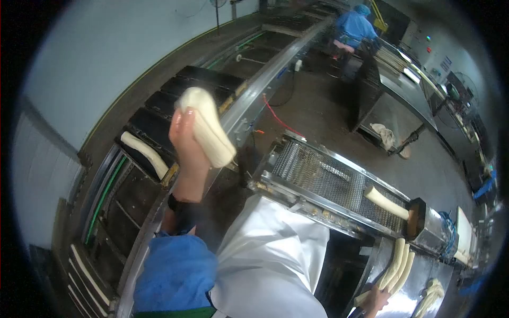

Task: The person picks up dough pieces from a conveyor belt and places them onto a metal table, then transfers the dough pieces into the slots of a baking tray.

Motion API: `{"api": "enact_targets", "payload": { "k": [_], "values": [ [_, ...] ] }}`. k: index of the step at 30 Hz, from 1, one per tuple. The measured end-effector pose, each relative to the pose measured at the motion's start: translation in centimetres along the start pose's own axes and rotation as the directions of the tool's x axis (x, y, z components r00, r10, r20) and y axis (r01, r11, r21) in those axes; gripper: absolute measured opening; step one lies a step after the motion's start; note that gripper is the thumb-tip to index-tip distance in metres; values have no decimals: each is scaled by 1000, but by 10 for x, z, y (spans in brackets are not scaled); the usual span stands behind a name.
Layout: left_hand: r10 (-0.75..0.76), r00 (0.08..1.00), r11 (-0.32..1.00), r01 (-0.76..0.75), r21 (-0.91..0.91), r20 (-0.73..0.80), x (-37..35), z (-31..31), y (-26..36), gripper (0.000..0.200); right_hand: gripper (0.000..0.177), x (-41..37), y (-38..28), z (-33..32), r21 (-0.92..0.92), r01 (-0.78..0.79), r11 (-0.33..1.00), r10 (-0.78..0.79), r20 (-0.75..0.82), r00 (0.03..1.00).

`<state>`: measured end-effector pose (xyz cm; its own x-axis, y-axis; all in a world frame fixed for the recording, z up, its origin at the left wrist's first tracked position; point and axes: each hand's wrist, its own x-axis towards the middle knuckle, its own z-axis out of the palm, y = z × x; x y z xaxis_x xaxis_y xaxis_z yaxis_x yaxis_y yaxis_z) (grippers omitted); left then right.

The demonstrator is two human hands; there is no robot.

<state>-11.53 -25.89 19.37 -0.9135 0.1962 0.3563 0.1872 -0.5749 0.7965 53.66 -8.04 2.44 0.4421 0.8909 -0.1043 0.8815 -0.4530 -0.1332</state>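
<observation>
My left hand (pixel 188 140) is raised over the pan line, fingers wrapped round a thick pale dough log (pixel 211 130) with a crease along its length. At the lower right, my right hand (pixel 377 300) grips the near ends of three long dough rolls (pixel 395 267) lying side by side on a metal table (pixel 366 275). Its fingers are partly hidden by the dough. Below my left hand, a dough strip (pixel 144 153) lies in a dark pan (pixel 132 151). Another dough roll (pixel 387 202) sits on the mesh conveyor belt (pixel 313 169), at its outlet end.
Dark pans (pixel 183 95) line the conveyor along the wall, and its metal rail (pixel 254 98) runs beside me. More filled pans (pixel 87 270) are at lower left. A lump of dough (pixel 430 297) lies on the table's right. A person in blue (pixel 356 26) stands far off near a steel table (pixel 403 95).
</observation>
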Motion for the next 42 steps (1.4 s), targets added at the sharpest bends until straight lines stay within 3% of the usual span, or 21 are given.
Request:
{"api": "enact_targets", "payload": {
  "k": [1,3,5,6,8,11,13,17,20,21,22,23,25,27,28,30,32,34,36,38,42],
  "values": [
    [-22,997,1000,21,-9,-72,4,-17,1,40,68,12,11,8,-6,18,1000,-18,-1,1000],
    [-229,950,960,185,-210,-211,6,-48,5,36,70,49,27,24,346,152,926,-237,218,947],
    [-223,959,965,242,97,-173,5,-121,-20,53,68,49,-3,14,711,92,697,-319,193,928],
    [-221,957,965,242,97,-186,4,-138,-21,53,67,43,-25,4,806,77,587,-346,164,924],
    [-321,800,946,291,-140,-506,2,-161,-19,68,65,31,-73,-14,908,94,409,-418,94,903],
    [-272,876,962,243,-124,-399,-11,-177,-9,72,62,14,-147,-51,944,233,235,-549,-68,833],
    [-289,864,956,279,-86,-412,-17,-174,1,69,60,-11,-195,-85,918,365,159,-647,-182,741],
    [-262,862,939,332,93,-433,-22,-177,4,64,57,-105,-297,-163,712,699,-65,-804,-452,386],
    [-194,872,943,292,159,-450,-27,-193,-2,63,54,-194,-378,-203,223,922,-316,-781,-613,-120],
    [-141,891,948,247,201,-431,-30,-201,-4,62,53,-228,-407,-209,142,892,-428,-747,-612,-261],
    [-131,890,947,243,210,-438,-37,-196,5,62,49,-266,-436,-219,720,490,-492,-870,-419,-258],
    [-148,870,955,249,160,-471,-45,-182,15,60,46,-299,-462,-225,973,-102,-208,-891,-232,-391],
    [-159,845,962,250,114,-511,-48,-187,19,59,47,-322,-505,-206,963,-5,-269,-820,-231,-523],
    [-175,796,958,272,85,-579,-48,-213,8,54,47,-333,-525,-191,953,228,-198,-887,-75,-457],
    [-171,788,960,269,81,-591,-55,-212,15,54,43,-327,-544,-162,775,419,-473,-863,-312,-396],
    [-53,844,907,264,327,-534,-69,-203,30,50,37,-306,-556,-117,517,667,-537,-840,-405,-362],
    [-32,869,884,254,391,-493,-72,-190,31,47,42,-257,-558,-62,346,870,-350,-931,-235,-280],
    [-34,923,850,229,474,-384,-70,-188,34,43,52,-198,-550,4,56,961,-271,-961,-71,-267],
    [-54,919,823,262,504,-390,-62,-193,32,44,55,-164,-523,39,-66,997,-47,-992,122,-38],
    [-97,910,818,304,489,-403,-54,-206,24,48,60,-141,-507,59,-53,958,283,-865,418,279],
    [-147,877,876,330,352,-457,-39,-211,34,52,69,-125,-468,90,-86,973,216,-959,167,228]
  ]
}}
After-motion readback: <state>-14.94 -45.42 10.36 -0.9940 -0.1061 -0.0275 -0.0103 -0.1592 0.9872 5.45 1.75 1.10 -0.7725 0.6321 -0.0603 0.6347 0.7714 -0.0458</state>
